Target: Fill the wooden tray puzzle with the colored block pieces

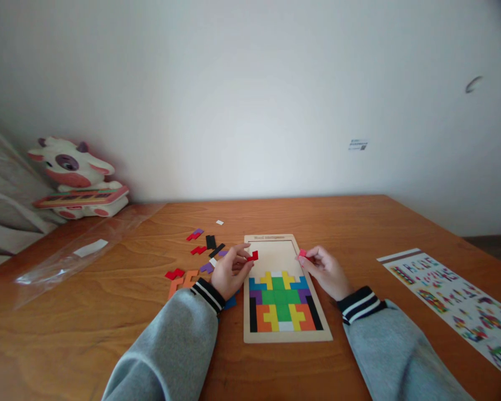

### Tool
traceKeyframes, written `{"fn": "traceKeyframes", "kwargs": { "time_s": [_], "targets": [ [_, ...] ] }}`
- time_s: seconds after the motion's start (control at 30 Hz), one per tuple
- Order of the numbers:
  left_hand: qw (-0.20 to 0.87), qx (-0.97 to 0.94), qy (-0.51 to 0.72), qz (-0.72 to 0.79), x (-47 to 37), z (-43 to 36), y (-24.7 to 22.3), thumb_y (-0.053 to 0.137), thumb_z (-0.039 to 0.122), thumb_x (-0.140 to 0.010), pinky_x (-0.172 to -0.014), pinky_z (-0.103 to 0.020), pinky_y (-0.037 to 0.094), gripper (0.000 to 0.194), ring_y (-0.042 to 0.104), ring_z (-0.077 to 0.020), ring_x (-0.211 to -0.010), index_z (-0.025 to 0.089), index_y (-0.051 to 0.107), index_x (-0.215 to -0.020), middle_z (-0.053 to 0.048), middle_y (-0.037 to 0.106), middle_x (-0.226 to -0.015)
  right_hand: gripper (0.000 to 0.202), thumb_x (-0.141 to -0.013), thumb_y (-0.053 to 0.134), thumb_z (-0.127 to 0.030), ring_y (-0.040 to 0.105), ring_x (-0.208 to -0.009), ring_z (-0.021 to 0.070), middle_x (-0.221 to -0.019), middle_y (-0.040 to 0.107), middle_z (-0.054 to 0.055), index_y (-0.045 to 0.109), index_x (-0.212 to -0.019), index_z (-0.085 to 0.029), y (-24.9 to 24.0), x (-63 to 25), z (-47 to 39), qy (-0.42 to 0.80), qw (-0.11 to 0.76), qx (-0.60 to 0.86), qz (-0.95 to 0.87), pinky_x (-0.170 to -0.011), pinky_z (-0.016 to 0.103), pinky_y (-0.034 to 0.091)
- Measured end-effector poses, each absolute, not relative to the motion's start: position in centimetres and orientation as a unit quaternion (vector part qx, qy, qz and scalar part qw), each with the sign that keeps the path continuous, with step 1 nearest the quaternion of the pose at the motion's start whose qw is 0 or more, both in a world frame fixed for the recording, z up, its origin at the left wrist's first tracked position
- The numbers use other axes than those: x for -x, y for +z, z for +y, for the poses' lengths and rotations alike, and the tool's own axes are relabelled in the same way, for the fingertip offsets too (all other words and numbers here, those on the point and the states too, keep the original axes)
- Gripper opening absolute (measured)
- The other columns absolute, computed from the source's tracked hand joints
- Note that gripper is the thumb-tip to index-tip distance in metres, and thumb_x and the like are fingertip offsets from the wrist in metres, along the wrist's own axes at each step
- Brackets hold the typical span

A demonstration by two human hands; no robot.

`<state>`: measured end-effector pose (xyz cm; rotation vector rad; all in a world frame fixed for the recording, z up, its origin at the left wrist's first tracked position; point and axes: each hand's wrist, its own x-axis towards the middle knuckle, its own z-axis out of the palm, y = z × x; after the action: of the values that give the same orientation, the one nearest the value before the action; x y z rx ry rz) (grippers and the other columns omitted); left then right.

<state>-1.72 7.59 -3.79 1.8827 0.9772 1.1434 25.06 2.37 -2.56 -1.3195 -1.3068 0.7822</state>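
Note:
A wooden puzzle board lies upright before me on the table, its lower part filled with green, yellow, orange, purple, blue, black and white pieces. The upper part of the board shows bare wood. My left hand pinches a red puzzle piece over the board's upper left side. Across from it, my right hand holds another red puzzle piece between thumb and fingers at the upper right edge. Fingers cover part of both red pieces, so their full shapes are hidden.
Loose puzzle pieces in several colours lie left of the board, some behind my left hand. A printed pattern sheet is at the right. Clear plastic wrapping and a cow-shaped toy keyboard are at the left. A wall stands behind the table.

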Motion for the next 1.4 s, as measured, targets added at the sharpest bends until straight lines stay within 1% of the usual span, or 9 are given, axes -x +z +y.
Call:
{"fn": "traceKeyframes", "kwargs": {
  "time_s": [0.23,0.33,0.47,0.83,0.93,1.03,1.17,1.27,1.4],
  "targets": [
    [0.230,-0.813,0.419,0.332,2.2,7.7,-2.7,0.055,0.026,-0.092,-0.073,-0.029,0.058,0.026,0.064,-0.0147,-0.078,0.020,0.061,-0.117,-0.004,0.066,-0.088,0.048,-0.070,0.076,-0.055,0.070,-0.087,0.0235,-0.094,0.075,0.008,0.062,-0.101,-0.021,-2.4,-25.0,2.4,0.361,0.531,0.548,-0.537,-0.082,0.038,0.055],
    [0.295,-0.784,0.428,0.340,2.1,7.5,-2.9,0.055,0.028,-0.093,-0.064,-0.025,0.059,0.035,0.065,-0.0137,-0.076,0.021,0.054,-0.127,-0.004,0.064,-0.092,0.044,-0.071,0.075,-0.056,0.070,-0.089,0.0251,-0.094,0.075,0.010,0.068,-0.092,-0.019,-2.5,-25.1,2.4,0.353,0.531,0.552,-0.537,-0.085,0.040,0.055],
    [0.390,-0.737,0.440,0.332,1.8,7.2,-3.3,0.053,0.030,-0.094,-0.062,-0.024,0.061,0.045,0.068,-0.0120,-0.073,0.022,0.044,-0.137,-0.005,0.059,-0.099,0.045,-0.076,0.070,-0.058,0.071,-0.084,0.0249,-0.093,0.076,0.010,0.071,-0.098,-0.019,-2.6,-25.2,2.3,0.353,0.522,0.556,-0.542,-0.079,0.039,0.058],
    [0.271,-0.791,0.423,0.349,2.1,7.4,-2.8,0.056,0.025,-0.091,-0.070,-0.028,0.059,0.018,0.069,-0.0162,-0.077,0.018,0.063,-0.106,-0.005,0.068,-0.087,0.043,-0.084,0.063,-0.056,0.065,-0.108,0.0273,-0.114,0.072,0.009,0.072,-0.109,-0.022,-2.6,-25.0,2.4,0.341,0.526,0.547,-0.555,-0.099,0.044,0.050],
    [0.295,-0.785,0.422,0.344,2.1,7.5,-2.9,0.056,0.025,-0.092,-0.062,-0.025,0.058,0.017,0.069,-0.0144,-0.069,0.018,0.064,-0.104,-0.005,0.068,-0.086,0.041,-0.081,0.066,-0.055,0.064,-0.112,0.0275,-0.115,0.073,0.008,0.073,-0.107,-0.024,-2.4,-25.1,2.3,0.353,0.529,0.542,-0.551,-0.102,0.045,0.048],
    [0.319,-0.771,0.436,0.337,2.0,7.6,-3.1,0.056,0.024,-0.091,-0.060,-0.024,0.058,0.015,0.069,-0.0137,-0.069,0.018,0.065,-0.102,-0.006,0.068,-0.090,0.040,-0.077,0.070,-0.054,0.064,-0.111,0.0286,-0.114,0.073,0.008,0.074,-0.103,-0.024,-2.3,-25.2,2.3,0.366,0.530,0.547,-0.534,-0.101,0.046,0.048],
    [0.281,-0.779,0.461,0.319,2.1,7.8,-3.0,0.057,0.017,-0.088,-0.075,-0.030,0.059,0.012,0.067,-0.0178,-0.090,0.019,0.067,-0.094,-0.008,0.067,-0.096,0.043,-0.077,0.070,-0.056,0.064,-0.110,0.0276,-0.114,0.072,0.009,0.073,-0.105,-0.023,-2.4,-25.2,2.2,0.385,0.546,0.548,-0.503,-0.100,0.045,0.049],
    [0.278,-0.790,0.457,0.300,2.2,7.6,-2.6,0.054,0.013,-0.085,-0.077,-0.031,0.058,0.016,0.066,-0.0184,-0.091,0.018,0.068,-0.091,-0.008,0.067,-0.096,0.044,-0.081,0.066,-0.058,0.067,-0.101,0.0244,-0.110,0.073,0.010,0.071,-0.106,-0.022,-2.7,-25.1,2.3,0.392,0.555,0.545,-0.491,-0.093,0.041,0.053],
    [0.295,-0.798,0.445,0.281,2.4,7.2,-2.0,0.056,0.017,-0.086,-0.079,-0.034,0.058,0.015,0.065,-0.0202,-0.094,0.017,0.068,-0.096,-0.010,0.066,-0.100,0.049,-0.073,0.076,-0.052,0.069,-0.091,0.0221,-0.100,0.073,0.007,0.064,-0.110,-0.022,-2.8,-25.1,2.3,0.402,0.572,0.539,-0.470,-0.081,0.036,0.057]
  ]
}}
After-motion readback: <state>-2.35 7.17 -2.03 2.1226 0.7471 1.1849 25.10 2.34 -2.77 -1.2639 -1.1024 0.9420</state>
